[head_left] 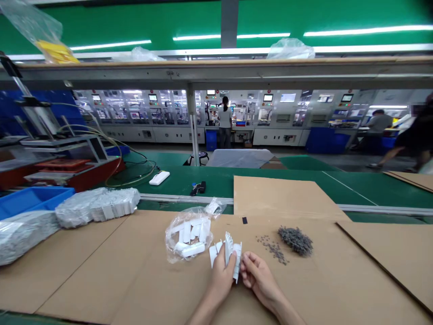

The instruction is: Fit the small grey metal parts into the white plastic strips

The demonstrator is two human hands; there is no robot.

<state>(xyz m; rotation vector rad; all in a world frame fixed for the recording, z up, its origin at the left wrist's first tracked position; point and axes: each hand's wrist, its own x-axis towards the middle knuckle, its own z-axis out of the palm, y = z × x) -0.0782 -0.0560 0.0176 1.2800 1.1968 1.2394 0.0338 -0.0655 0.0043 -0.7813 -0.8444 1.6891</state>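
Note:
Several thin white plastic pieces [229, 247] are fanned out in my left hand [221, 273], its fingers and thumb closed on them. Just to the right, my right hand [256, 276] has thumb and fingertips pinched together at the edge of these pieces. Whatever that pinch holds is too small or too hidden to make out. Left of my hands lies a clear plastic bag [171, 250] with more white plastic pieces [192, 234] in it. To the right of my hands is a heap of small dark grey parts [296, 240], with loose ones scattered beside it.
Cardboard sheets [152, 271] cover the bench. Bundled white pieces [115, 203] and a blue bin [40, 198] stand at left, below a press [64, 149]. A small black piece [245, 220] lies ahead. People [225, 118] are across the aisle by the machines.

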